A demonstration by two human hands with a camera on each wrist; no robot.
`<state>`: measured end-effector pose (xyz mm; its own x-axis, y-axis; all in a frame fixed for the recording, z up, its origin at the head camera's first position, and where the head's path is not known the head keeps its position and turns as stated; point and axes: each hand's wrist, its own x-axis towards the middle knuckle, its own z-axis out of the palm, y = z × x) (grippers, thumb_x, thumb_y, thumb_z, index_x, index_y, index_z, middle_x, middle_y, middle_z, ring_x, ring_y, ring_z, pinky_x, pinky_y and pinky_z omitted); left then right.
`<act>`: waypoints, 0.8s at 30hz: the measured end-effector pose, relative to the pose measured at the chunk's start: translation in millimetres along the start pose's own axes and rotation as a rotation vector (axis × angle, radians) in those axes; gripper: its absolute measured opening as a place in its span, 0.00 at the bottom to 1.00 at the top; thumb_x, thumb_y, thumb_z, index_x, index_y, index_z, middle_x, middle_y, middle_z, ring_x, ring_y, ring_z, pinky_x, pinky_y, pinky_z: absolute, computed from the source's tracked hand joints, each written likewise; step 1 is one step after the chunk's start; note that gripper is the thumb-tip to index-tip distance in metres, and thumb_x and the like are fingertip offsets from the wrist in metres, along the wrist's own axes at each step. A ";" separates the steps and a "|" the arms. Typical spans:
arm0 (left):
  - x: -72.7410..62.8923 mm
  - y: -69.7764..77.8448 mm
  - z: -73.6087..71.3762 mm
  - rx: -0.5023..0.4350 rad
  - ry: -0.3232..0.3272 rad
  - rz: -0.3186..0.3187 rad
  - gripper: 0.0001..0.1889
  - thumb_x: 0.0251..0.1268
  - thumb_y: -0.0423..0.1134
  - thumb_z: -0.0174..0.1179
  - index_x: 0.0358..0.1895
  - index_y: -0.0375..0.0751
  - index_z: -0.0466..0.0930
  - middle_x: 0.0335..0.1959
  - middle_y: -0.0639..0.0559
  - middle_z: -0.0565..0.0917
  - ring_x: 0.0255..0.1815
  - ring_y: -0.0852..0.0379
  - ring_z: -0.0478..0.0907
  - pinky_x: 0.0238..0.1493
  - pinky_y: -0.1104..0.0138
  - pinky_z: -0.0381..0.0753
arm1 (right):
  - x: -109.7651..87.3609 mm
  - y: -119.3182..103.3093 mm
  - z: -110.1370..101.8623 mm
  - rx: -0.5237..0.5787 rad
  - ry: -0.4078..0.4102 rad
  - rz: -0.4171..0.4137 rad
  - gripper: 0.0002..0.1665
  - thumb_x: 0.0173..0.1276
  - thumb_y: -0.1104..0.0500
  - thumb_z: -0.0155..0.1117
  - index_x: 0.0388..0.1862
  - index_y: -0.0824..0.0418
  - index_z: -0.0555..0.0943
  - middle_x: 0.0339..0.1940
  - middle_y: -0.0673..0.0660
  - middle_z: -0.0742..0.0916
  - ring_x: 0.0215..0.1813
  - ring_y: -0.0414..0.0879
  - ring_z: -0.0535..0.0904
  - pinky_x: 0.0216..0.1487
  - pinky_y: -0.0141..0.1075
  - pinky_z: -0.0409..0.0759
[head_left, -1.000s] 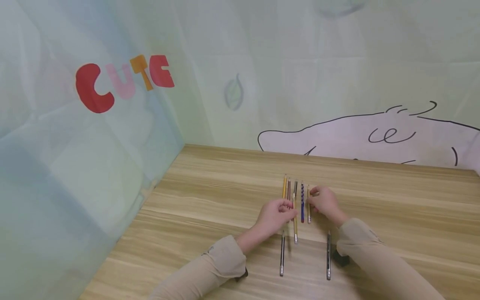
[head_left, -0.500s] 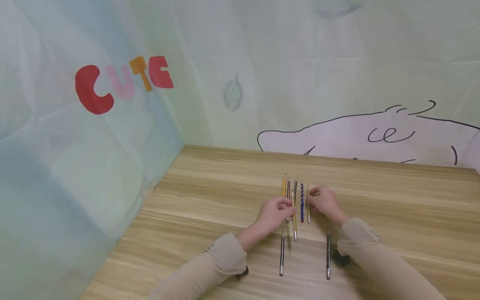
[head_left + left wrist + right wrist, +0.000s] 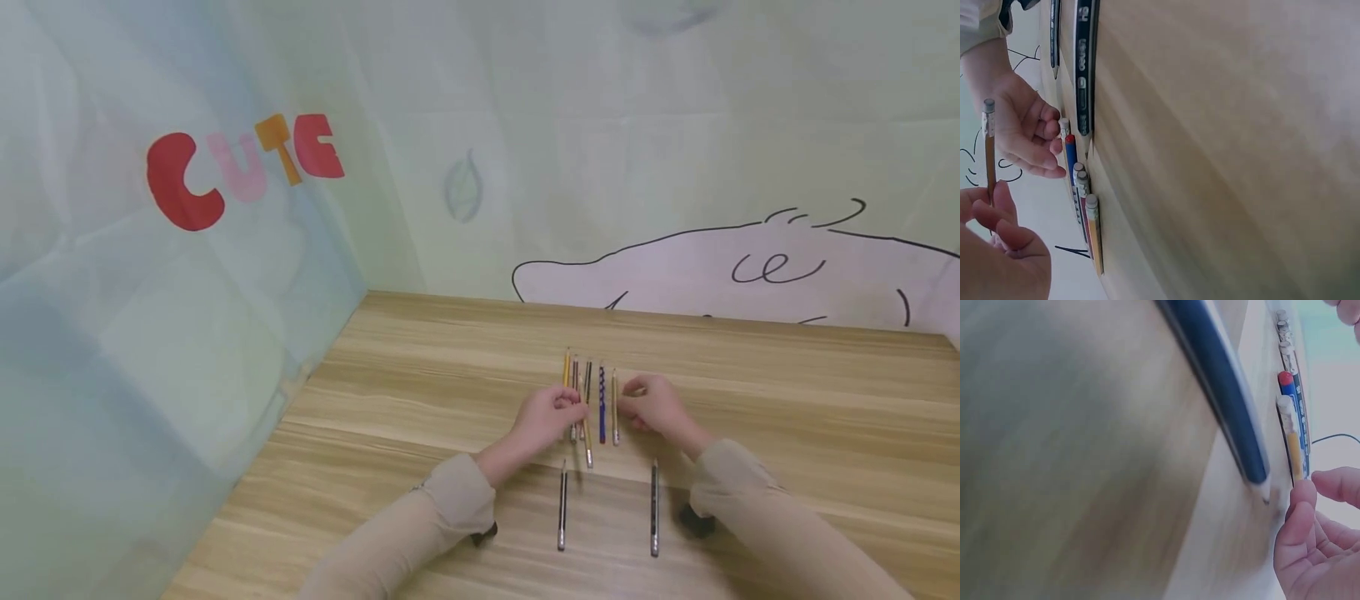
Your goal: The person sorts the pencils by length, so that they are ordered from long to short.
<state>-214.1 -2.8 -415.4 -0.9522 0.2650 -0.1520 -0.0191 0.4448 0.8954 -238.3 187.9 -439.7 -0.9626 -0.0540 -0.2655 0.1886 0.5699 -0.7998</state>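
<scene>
Left hand (image 3: 551,414) pinches one pencil (image 3: 588,450); right hand (image 3: 654,404), narrowly parted, flanks five pencils (image 3: 602,408) at three o'clock; two dark pencils (image 3: 562,508) at six.

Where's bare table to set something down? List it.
Bare table: between the left hand and the CUTE wall; right of the right hand; between the near left pencil and the near right pencil. Crowded: between the hands, around the blue pencil.

The blue pencil (image 3: 602,425), spotted along its far half, is red at its near end. Right of it is a yellow pencil (image 3: 615,408) with a whitish eraser; left of it are a maroon pencil (image 3: 575,369), an orange-yellow pencil (image 3: 566,371) and a silver-banded tan pencil (image 3: 588,437). Nearer than it, two silver-ended black pencils (image 3: 562,510) (image 3: 655,510) show against the streaky light-brown table (image 3: 420,367).
</scene>
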 end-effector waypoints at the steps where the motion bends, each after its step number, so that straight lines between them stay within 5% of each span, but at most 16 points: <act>1: 1.9 0.4 0.1 0.005 -0.004 0.004 0.12 0.54 0.41 0.58 0.40 0.41 0.77 0.26 0.54 0.79 0.19 0.63 0.69 0.19 0.74 0.70 | -1.5 1.3 -1.5 0.007 -0.005 -0.011 0.24 0.57 0.63 0.58 0.51 0.73 0.68 0.19 0.55 0.79 0.17 0.41 0.72 0.19 0.30 0.73; 12: 26.8 12.8 14.8 0.129 -0.011 0.022 0.11 0.54 0.41 0.58 0.40 0.42 0.77 0.27 0.55 0.82 0.27 0.58 0.78 0.23 0.73 0.74 | -17.3 9.8 -19.8 0.033 -0.005 -0.073 0.23 0.58 0.64 0.55 0.51 0.76 0.67 0.22 0.57 0.80 0.18 0.40 0.72 0.19 0.32 0.74; 24: 44.4 21.9 32.0 0.252 0.003 0.010 0.07 0.54 0.43 0.58 0.35 0.48 0.79 0.21 0.56 0.79 0.16 0.65 0.69 0.17 0.74 0.69 | -37.6 15.4 -32.6 0.031 -0.001 -0.081 0.22 0.62 0.61 0.54 0.50 0.75 0.68 0.29 0.62 0.82 0.21 0.43 0.75 0.22 0.34 0.76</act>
<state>-247.0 46.1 -415.9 -0.9529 0.2680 -0.1421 0.0664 0.6413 0.7644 -205.5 225.5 -424.5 -0.9747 -0.1002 -0.1998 0.1158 0.5382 -0.8348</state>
